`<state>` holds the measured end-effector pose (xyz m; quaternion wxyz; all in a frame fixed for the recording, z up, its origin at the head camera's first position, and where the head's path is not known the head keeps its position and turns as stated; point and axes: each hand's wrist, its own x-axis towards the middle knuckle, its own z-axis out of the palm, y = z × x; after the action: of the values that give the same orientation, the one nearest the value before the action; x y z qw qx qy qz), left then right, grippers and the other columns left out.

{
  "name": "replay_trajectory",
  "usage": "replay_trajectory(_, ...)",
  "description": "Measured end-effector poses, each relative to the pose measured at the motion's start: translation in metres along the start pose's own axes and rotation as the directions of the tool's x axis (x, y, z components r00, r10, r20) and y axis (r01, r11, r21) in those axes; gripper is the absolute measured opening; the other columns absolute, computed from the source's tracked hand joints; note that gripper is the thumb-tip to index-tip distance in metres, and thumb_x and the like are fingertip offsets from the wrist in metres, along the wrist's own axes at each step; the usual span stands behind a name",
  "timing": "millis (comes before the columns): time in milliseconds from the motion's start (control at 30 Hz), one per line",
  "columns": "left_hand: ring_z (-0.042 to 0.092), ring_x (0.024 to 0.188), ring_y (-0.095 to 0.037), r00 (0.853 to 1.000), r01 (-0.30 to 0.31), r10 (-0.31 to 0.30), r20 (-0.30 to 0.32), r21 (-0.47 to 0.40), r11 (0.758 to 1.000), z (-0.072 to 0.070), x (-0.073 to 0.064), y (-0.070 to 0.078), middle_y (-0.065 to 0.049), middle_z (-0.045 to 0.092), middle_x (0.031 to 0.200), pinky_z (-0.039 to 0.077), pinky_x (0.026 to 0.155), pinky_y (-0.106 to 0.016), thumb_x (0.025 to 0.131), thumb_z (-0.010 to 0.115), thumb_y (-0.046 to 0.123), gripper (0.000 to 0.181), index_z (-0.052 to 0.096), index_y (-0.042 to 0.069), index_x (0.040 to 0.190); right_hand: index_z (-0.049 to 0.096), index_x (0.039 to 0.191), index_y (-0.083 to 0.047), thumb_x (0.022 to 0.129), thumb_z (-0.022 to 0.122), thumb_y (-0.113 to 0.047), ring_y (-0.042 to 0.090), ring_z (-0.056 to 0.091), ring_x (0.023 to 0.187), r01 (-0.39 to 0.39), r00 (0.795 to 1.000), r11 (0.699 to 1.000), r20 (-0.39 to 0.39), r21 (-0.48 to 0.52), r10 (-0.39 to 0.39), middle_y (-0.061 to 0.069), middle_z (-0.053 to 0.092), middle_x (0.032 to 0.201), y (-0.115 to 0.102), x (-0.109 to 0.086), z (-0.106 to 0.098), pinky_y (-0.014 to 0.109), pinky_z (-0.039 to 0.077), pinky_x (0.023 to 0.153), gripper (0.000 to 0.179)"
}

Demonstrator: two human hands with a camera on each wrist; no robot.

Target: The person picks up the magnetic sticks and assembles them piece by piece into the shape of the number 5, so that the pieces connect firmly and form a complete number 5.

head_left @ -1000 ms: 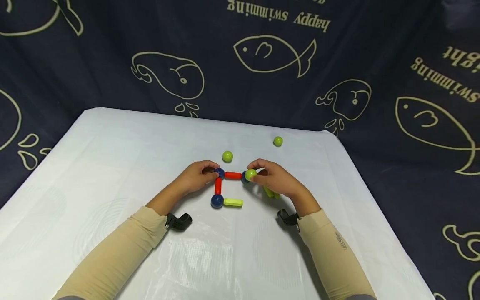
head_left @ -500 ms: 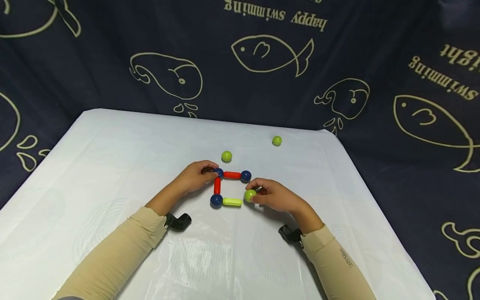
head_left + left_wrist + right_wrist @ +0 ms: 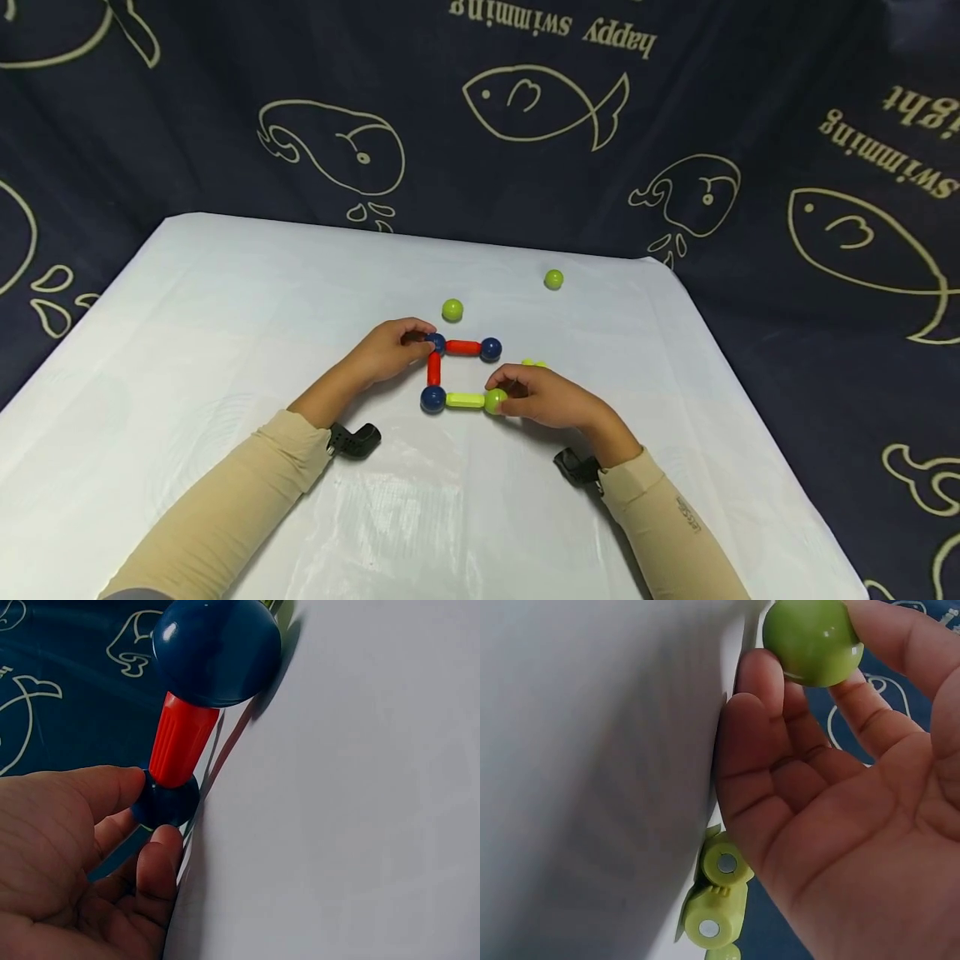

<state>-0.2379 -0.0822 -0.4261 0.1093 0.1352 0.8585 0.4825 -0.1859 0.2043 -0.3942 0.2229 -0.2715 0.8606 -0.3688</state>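
My left hand [image 3: 386,354] pinches a blue ball [image 3: 437,342] at the back-left corner of a flat ball-and-rod frame. One red rod [image 3: 463,347] runs right from it to another blue ball [image 3: 491,349]. A second red rod [image 3: 434,369] leads toward me to a front blue ball [image 3: 432,399], which bears a yellow-green rod [image 3: 465,401]. At that rod's free end, my right hand [image 3: 555,396] holds a green ball [image 3: 495,402] between thumb and fingers; ball and rod appear to touch. The right wrist view shows the green ball [image 3: 814,637] in the fingertips.
Two loose green balls lie farther back, one [image 3: 452,310] behind the frame and one [image 3: 553,279] toward the back right. Yellow-green rods with metal ends [image 3: 712,915] lie beside my right hand, mostly hidden in the head view. A dark fish-print cloth [image 3: 337,167] hangs behind the white table [image 3: 225,275].
My right hand has carried the green ball from beside the back-right blue ball toward me, to the yellow-green rod's end. The left hand has kept its pinch on the back-left blue ball.
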Motion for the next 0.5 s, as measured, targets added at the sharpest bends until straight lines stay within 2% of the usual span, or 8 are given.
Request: replay_trajectory(500, 0.056, 0.104, -0.026, 1.0, -0.005, 0.005, 0.0, 0.001, 1.0, -0.001, -0.0021, 0.0038, -0.012, 0.064, 0.117, 0.044, 0.094, -0.042, 0.096, 0.064, 0.02, 0.033, 0.064, 0.007, 0.127, 0.063, 0.117, -0.014, 0.094, 0.065, -0.011, 0.018, 0.053, 0.088, -0.02, 1.0, 0.999, 0.006, -0.025, 0.021, 0.0, 0.059, 0.094, -0.0024, 0.0015, 0.002, 0.032, 0.046, 0.076, 0.024)
